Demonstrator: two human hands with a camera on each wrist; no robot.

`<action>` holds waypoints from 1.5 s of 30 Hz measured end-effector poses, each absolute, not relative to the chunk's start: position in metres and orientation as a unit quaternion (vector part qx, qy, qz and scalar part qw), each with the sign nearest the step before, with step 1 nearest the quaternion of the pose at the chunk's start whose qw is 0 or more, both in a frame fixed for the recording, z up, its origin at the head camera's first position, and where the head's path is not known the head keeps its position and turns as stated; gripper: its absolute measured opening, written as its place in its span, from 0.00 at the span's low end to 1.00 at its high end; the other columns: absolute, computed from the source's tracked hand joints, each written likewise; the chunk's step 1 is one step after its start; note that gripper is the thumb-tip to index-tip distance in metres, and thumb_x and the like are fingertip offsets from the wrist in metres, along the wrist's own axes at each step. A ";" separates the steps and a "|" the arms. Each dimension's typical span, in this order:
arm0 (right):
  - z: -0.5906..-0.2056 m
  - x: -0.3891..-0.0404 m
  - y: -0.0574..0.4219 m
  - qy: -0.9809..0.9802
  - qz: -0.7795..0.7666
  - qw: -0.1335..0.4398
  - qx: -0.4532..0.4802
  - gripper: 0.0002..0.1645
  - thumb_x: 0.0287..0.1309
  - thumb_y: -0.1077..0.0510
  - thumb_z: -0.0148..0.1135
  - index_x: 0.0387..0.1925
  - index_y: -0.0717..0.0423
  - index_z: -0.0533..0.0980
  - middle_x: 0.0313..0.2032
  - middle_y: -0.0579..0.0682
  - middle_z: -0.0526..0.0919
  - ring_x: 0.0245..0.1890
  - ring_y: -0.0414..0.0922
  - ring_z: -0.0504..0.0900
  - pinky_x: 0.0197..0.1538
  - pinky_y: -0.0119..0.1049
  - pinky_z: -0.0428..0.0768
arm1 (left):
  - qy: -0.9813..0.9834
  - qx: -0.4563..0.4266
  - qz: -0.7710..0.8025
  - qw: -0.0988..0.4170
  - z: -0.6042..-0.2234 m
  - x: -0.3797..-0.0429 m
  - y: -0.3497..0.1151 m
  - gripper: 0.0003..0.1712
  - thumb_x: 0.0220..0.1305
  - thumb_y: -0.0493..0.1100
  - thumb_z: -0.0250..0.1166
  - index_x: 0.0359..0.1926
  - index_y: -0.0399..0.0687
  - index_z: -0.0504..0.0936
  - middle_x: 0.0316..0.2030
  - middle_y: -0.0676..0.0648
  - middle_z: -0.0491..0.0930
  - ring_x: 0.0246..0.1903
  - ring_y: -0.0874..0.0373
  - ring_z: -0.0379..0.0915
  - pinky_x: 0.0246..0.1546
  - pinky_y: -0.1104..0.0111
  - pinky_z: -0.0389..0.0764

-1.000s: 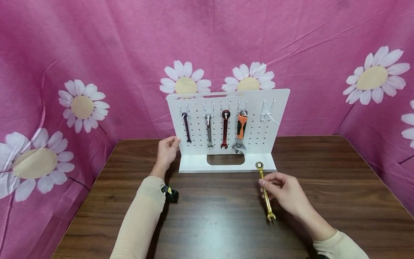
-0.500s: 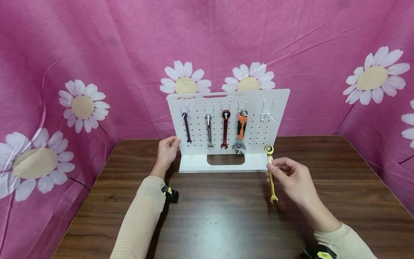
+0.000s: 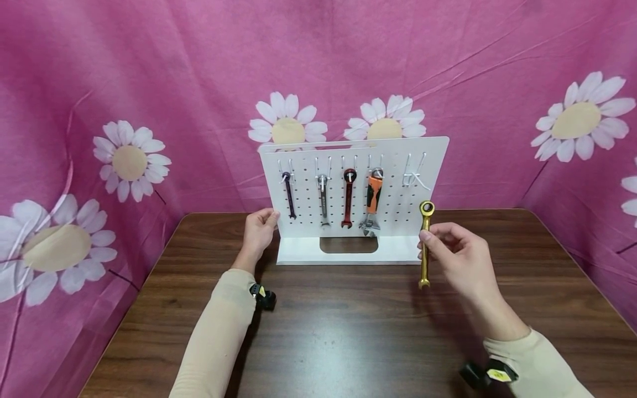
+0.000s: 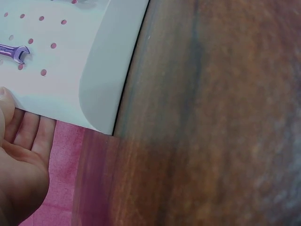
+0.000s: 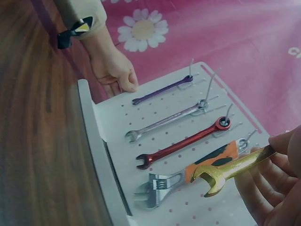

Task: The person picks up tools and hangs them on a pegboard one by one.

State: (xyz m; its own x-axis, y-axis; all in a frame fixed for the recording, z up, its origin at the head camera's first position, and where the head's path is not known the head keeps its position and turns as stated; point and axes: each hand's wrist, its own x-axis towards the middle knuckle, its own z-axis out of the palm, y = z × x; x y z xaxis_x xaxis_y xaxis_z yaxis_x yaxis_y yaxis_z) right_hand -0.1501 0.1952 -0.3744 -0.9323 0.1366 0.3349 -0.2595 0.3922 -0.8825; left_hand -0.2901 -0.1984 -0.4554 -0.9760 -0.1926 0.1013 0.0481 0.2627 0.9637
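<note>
My right hand (image 3: 463,260) pinches a gold combination wrench (image 3: 424,260) between thumb and fingers. The wrench stands nearly upright, ring end on top, in front of the board's lower right side; its open end (image 5: 214,181) shows large in the right wrist view. My left hand (image 3: 259,232) grips the left edge of the white pegboard (image 3: 308,210), thumb in front and fingers behind. On the board's hooks hang a purple wrench (image 3: 289,196), a silver wrench (image 3: 323,200), a red wrench (image 3: 348,199) and an orange-handled adjustable wrench (image 3: 373,193). The rightmost hook (image 3: 412,178) holds nothing.
The pegboard's white base (image 3: 298,254) has a cut-out slot and stands on a brown wooden table (image 3: 318,331). Behind the table hangs a pink curtain (image 3: 209,110) with white daisies. Black wrist cameras sit on both sleeves.
My right hand has lifted the gold wrench up and slightly to the right, bringing its ring end nearer the rightmost hook. The left hand stays on the board's edge.
</note>
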 end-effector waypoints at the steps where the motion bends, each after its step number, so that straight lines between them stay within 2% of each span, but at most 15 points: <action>1: -0.373 -0.151 0.195 -0.811 0.554 0.183 0.038 0.07 0.73 0.63 0.68 0.43 0.66 0.83 0.26 0.31 0.86 0.26 0.31 0.84 0.33 0.22 0.83 | -0.789 0.045 -0.605 0.100 -0.455 -0.290 -0.198 0.14 0.81 0.38 0.62 0.51 0.31 0.89 0.42 0.41 0.90 0.37 0.67 0.79 0.53 0.60 0.89; 5: -0.369 -0.157 0.196 -0.782 0.594 0.184 0.036 0.02 0.73 0.64 0.68 0.40 0.58 0.84 0.26 0.35 0.88 0.26 0.31 0.86 0.34 0.22 0.84 | -0.788 0.042 -0.605 0.103 -0.455 -0.290 -0.199 0.13 0.81 0.38 0.63 0.51 0.31 0.89 0.41 0.40 0.90 0.36 0.67 0.79 0.55 0.54 0.89; 7: -0.369 -0.161 0.196 -0.758 0.627 0.177 0.033 0.03 0.73 0.65 0.68 0.39 0.55 0.84 0.26 0.37 0.88 0.26 0.32 0.87 0.34 0.24 0.86 | -0.787 0.042 -0.606 0.103 -0.456 -0.290 -0.199 0.13 0.81 0.38 0.63 0.51 0.31 0.89 0.41 0.41 0.90 0.36 0.67 0.79 0.56 0.53 0.89; 9: -0.370 -0.165 0.197 -0.741 0.650 0.169 0.026 0.04 0.72 0.65 0.68 0.39 0.54 0.84 0.26 0.39 0.89 0.26 0.32 0.88 0.35 0.25 0.87 | -0.788 0.042 -0.605 0.102 -0.456 -0.289 -0.199 0.13 0.81 0.38 0.63 0.51 0.31 0.89 0.40 0.43 0.90 0.36 0.68 0.78 0.54 0.56 0.89; 13: -0.372 -0.172 0.198 -0.739 0.654 0.164 0.011 0.04 0.72 0.64 0.69 0.39 0.52 0.84 0.27 0.37 0.89 0.27 0.32 0.88 0.36 0.24 0.88 | -0.789 0.042 -0.605 0.102 -0.457 -0.290 -0.199 0.13 0.80 0.38 0.63 0.50 0.31 0.89 0.37 0.46 0.89 0.35 0.67 0.78 0.45 0.71 0.87; 16: -0.374 -0.177 0.198 -0.748 0.644 0.158 0.005 0.04 0.73 0.62 0.69 0.39 0.50 0.84 0.27 0.35 0.88 0.28 0.30 0.87 0.37 0.24 0.88 | -0.787 0.040 -0.606 0.104 -0.457 -0.290 -0.199 0.13 0.80 0.38 0.64 0.49 0.30 0.89 0.35 0.46 0.89 0.35 0.67 0.77 0.43 0.74 0.85; 23: -0.376 -0.191 0.196 -0.754 0.643 0.135 -0.019 0.06 0.73 0.58 0.70 0.37 0.44 0.84 0.26 0.33 0.87 0.28 0.30 0.86 0.35 0.24 0.87 | -0.787 0.043 -0.607 0.102 -0.456 -0.289 -0.199 0.13 0.80 0.38 0.63 0.50 0.30 0.89 0.38 0.44 0.89 0.36 0.67 0.78 0.50 0.65 0.88; 26: -0.379 -0.199 0.197 -0.746 0.654 0.123 -0.030 0.04 0.74 0.57 0.70 0.38 0.46 0.85 0.26 0.34 0.86 0.27 0.30 0.86 0.35 0.24 0.86 | -0.787 0.045 -0.607 0.101 -0.456 -0.289 -0.199 0.13 0.80 0.38 0.64 0.50 0.30 0.89 0.39 0.43 0.90 0.35 0.68 0.78 0.53 0.59 0.89; 31: -0.382 -0.210 0.198 -0.724 0.681 0.097 -0.045 0.06 0.74 0.55 0.70 0.40 0.52 0.86 0.26 0.35 0.86 0.27 0.31 0.87 0.36 0.26 0.87 | -0.784 0.041 -0.611 0.103 -0.456 -0.289 -0.199 0.13 0.80 0.37 0.63 0.50 0.30 0.89 0.37 0.45 0.89 0.35 0.68 0.78 0.45 0.72 0.87; 34: -0.383 -0.215 0.198 -0.694 0.713 0.084 -0.053 0.06 0.72 0.54 0.72 0.38 0.51 0.87 0.26 0.37 0.87 0.27 0.33 0.87 0.35 0.27 0.88 | -0.783 0.037 -0.611 0.107 -0.456 -0.289 -0.199 0.13 0.80 0.36 0.63 0.50 0.29 0.88 0.35 0.46 0.89 0.34 0.67 0.78 0.39 0.80 0.83; 42: -0.386 -0.231 0.199 -0.665 0.741 0.063 -0.063 0.09 0.72 0.53 0.71 0.32 0.45 0.87 0.27 0.38 0.88 0.28 0.34 0.88 0.36 0.27 0.88 | -0.782 0.036 -0.613 0.108 -0.456 -0.290 -0.198 0.12 0.80 0.37 0.64 0.49 0.29 0.89 0.35 0.47 0.88 0.34 0.67 0.78 0.39 0.79 0.83; 45: -0.388 -0.238 0.199 -0.670 0.736 0.056 -0.076 0.08 0.72 0.51 0.71 0.35 0.47 0.88 0.28 0.38 0.89 0.29 0.34 0.88 0.37 0.26 0.88 | -0.783 0.037 -0.612 0.104 -0.456 -0.291 -0.199 0.13 0.80 0.37 0.64 0.50 0.30 0.88 0.36 0.47 0.89 0.35 0.67 0.78 0.40 0.78 0.84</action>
